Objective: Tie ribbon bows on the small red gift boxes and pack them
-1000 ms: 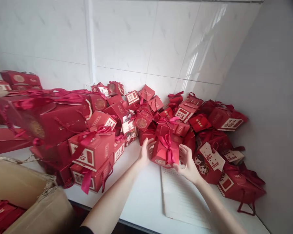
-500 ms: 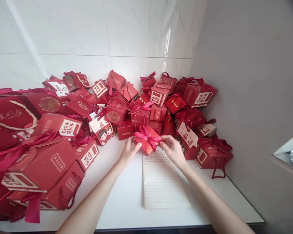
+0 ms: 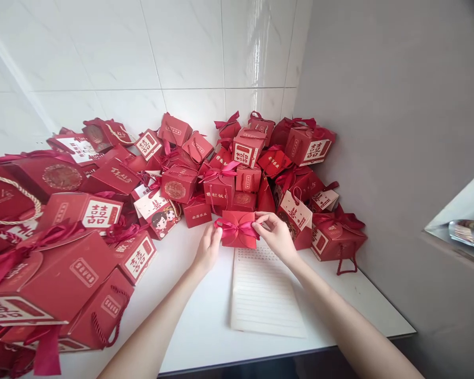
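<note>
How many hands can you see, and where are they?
2. The left hand is at the left side of the small red box with the pink bow; the right hand is at its right side. No other hand shows.

Head-worn cam looks fwd & down, close over tabletop (image 3: 201,316), L hand (image 3: 208,246) & R hand (image 3: 277,239) mid-frame, tiled wall (image 3: 189,47) opp.

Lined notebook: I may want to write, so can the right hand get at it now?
Probably yes: the right hand is near the top of the notebook, most of which lies uncovered. The hand is busy with the ribbon-tied red box, though, so would likely need to let go first.
</note>
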Demonstrator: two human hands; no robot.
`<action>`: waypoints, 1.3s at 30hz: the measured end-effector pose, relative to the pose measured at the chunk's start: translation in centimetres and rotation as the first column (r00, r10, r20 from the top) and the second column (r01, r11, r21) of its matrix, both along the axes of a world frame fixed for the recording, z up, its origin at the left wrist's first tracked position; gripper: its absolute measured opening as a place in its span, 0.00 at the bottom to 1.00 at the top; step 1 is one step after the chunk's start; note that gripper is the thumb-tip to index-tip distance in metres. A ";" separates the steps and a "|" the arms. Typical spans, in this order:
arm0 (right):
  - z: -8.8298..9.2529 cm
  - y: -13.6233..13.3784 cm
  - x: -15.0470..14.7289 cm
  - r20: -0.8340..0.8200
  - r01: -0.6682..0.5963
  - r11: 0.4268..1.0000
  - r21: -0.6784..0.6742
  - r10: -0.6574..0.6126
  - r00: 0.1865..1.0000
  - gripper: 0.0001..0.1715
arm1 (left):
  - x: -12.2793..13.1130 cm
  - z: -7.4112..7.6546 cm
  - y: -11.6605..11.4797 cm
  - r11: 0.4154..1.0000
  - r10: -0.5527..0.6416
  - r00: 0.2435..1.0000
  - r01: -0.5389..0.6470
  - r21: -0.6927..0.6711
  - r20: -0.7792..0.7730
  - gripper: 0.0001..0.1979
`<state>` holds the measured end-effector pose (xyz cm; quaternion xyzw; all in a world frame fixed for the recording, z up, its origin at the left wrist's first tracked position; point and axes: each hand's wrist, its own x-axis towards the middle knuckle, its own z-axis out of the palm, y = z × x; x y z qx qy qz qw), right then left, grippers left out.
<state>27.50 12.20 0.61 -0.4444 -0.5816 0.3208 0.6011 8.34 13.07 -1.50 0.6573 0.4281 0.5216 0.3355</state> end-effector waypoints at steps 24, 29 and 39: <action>6.6 -0.5 3.9 -0.704 0.162 0.987 -0.007 -0.120 0.700 0.23 | -6.4 9.4 -0.3 0.986 0.164 0.362 -0.058 -0.153 0.918 0.09; 10.1 -0.9 3.5 -0.571 0.137 0.990 -0.021 -0.125 0.812 0.21 | -7.2 14.0 -3.5 0.998 -0.056 0.355 -0.002 0.061 0.933 0.17; 18.8 -3.9 -4.0 0.004 -0.292 0.955 0.051 0.293 0.956 0.19 | -3.0 18.2 -5.9 0.951 -0.285 0.875 0.309 0.003 0.391 0.15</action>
